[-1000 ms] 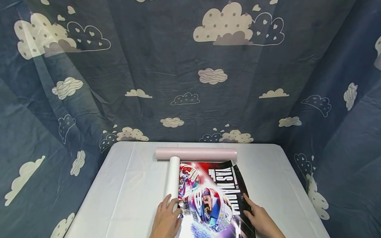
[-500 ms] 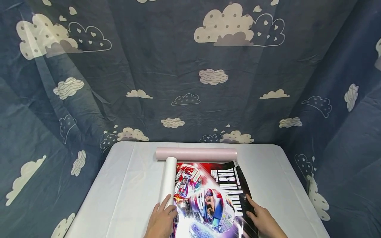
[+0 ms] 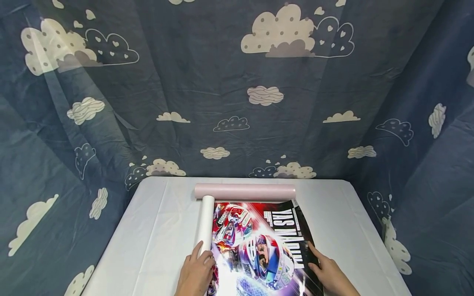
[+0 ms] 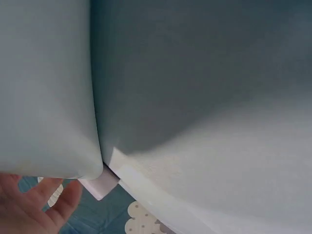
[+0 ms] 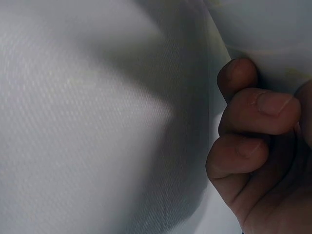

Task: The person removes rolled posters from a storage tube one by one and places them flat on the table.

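A glossy poster (image 3: 266,246) lies partly unrolled, printed with a racing helmet and large white letters on black. Its white rolled part (image 3: 205,218) runs along the left side. My left hand (image 3: 196,271) holds that roll near its lower part, with the fingers over it. In the left wrist view the left fingers (image 4: 64,202) meet the pale roll (image 4: 46,87). On the poster's right edge, my right hand (image 3: 329,271) pinches the black border. The right wrist view shows curled fingers (image 5: 263,112) at the paper's pale back (image 5: 278,34).
A pale pink roll (image 3: 244,191) lies crosswise behind the poster, near the far edge of the white table (image 3: 159,230). Dark blue cloth (image 3: 185,82) with cloud prints hangs behind the table and on both sides.
My left hand has moved left with the white roll, and more of the poster's printed face shows. The right hand has shifted slightly right, still on the edge.
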A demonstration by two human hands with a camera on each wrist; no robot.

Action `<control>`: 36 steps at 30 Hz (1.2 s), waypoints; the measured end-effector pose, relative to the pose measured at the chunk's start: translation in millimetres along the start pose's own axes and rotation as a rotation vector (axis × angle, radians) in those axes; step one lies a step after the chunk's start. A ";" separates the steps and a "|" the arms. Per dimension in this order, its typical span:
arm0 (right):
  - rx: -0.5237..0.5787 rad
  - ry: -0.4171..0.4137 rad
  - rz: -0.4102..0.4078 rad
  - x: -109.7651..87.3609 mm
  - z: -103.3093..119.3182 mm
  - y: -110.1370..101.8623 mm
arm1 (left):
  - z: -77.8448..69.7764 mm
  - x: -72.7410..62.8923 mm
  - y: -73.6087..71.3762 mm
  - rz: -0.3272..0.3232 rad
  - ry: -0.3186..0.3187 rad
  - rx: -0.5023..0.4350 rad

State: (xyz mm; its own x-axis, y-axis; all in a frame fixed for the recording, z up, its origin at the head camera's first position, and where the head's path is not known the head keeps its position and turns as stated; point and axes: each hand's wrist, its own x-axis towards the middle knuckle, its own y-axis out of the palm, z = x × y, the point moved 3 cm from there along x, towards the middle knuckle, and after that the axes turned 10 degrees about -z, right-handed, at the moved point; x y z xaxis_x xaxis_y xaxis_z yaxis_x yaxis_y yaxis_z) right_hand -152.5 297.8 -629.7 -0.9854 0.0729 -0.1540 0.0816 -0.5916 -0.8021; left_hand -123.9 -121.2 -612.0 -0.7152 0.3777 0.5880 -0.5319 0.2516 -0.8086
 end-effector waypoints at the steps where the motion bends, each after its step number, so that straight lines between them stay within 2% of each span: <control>1: -0.003 0.001 0.000 -0.2 -0.6 -0.6 | 1.4 -1.1 0.8 -0.009 0.011 0.004; 5: -0.019 0.005 -0.001 -1.4 -3.0 -3.6 | 7.6 -9.4 5.8 -0.031 0.059 -0.014; 9: -0.028 0.012 -0.003 -1.7 -5.1 -5.5 | 12.6 -15.3 6.6 -0.020 0.084 -0.013; 11: -0.031 0.017 -0.002 -1.2 -6.5 -6.1 | 14.0 -13.9 4.0 -0.006 0.064 -0.002; 17: -0.046 0.022 -0.004 2.1 -8.6 -8.7 | 17.5 -4.2 -5.2 0.052 -0.055 0.007; 21: -0.058 0.021 -0.006 3.7 -9.8 -9.8 | 21.4 -3.8 -5.4 0.086 -0.078 0.015; 30: -0.054 -0.002 -0.025 0.8 -13.4 -8.2 | 29.9 -12.9 -8.4 0.051 -0.119 -0.001; 36: -0.045 0.006 -0.012 -1.7 -16.2 -11.2 | 34.9 -17.7 -13.2 -0.009 -0.164 -0.010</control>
State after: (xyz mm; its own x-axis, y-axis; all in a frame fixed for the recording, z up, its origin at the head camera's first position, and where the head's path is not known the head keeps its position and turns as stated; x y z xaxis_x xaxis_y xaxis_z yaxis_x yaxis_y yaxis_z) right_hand -149.3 317.3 -629.8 -0.9854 0.0850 -0.1478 0.0765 -0.5541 -0.8289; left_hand -120.0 -162.3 -611.1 -0.7751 0.2253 0.5903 -0.5346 0.2639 -0.8028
